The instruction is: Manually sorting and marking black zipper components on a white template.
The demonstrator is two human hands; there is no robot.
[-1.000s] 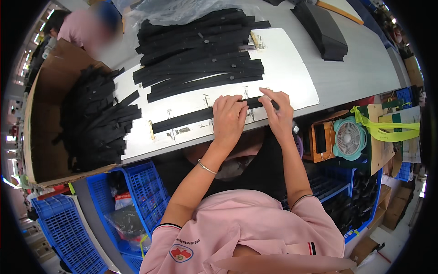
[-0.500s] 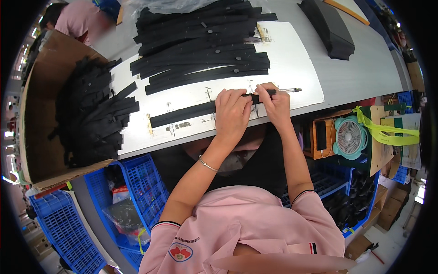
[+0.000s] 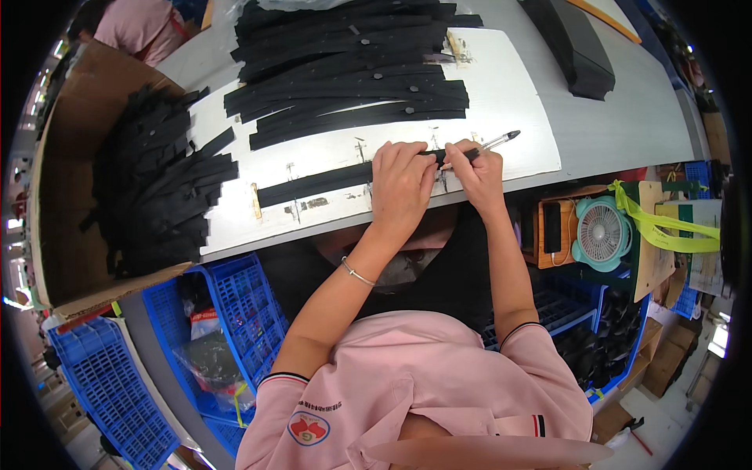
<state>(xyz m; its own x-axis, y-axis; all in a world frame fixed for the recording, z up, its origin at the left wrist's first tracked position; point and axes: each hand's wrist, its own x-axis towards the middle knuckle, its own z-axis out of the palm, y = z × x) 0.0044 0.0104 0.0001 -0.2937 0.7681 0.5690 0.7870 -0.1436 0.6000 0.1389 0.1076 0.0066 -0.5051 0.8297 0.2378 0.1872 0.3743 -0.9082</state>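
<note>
My left hand (image 3: 401, 180) lies over a black fabric strip (image 3: 313, 186), its fingers stretched forward and pressing the strip to the white board (image 3: 360, 215). A pen (image 3: 495, 142) with a clear barrel is pinched in my right hand (image 3: 478, 178), close beside the left fingertips. The pen slants, its dark far end pointing up and right, and its lower end is at the strip's right part, mostly hidden by my fingers. Dark marks and two yellowish tape pieces show on the board around the strip.
Many black strips (image 3: 352, 86) lie layered beyond my hands. A cardboard box (image 3: 66, 188) on the left holds a heap of more strips. At the far right stands a black wedge-shaped object (image 3: 576, 55). A small teal fan (image 3: 601, 233) and blue crates (image 3: 251, 313) sit below the table edge.
The pen has tilted more upright, its far end rising, as my right hand turned slightly. My left hand stays on the strip. The whole view has shifted a little.
</note>
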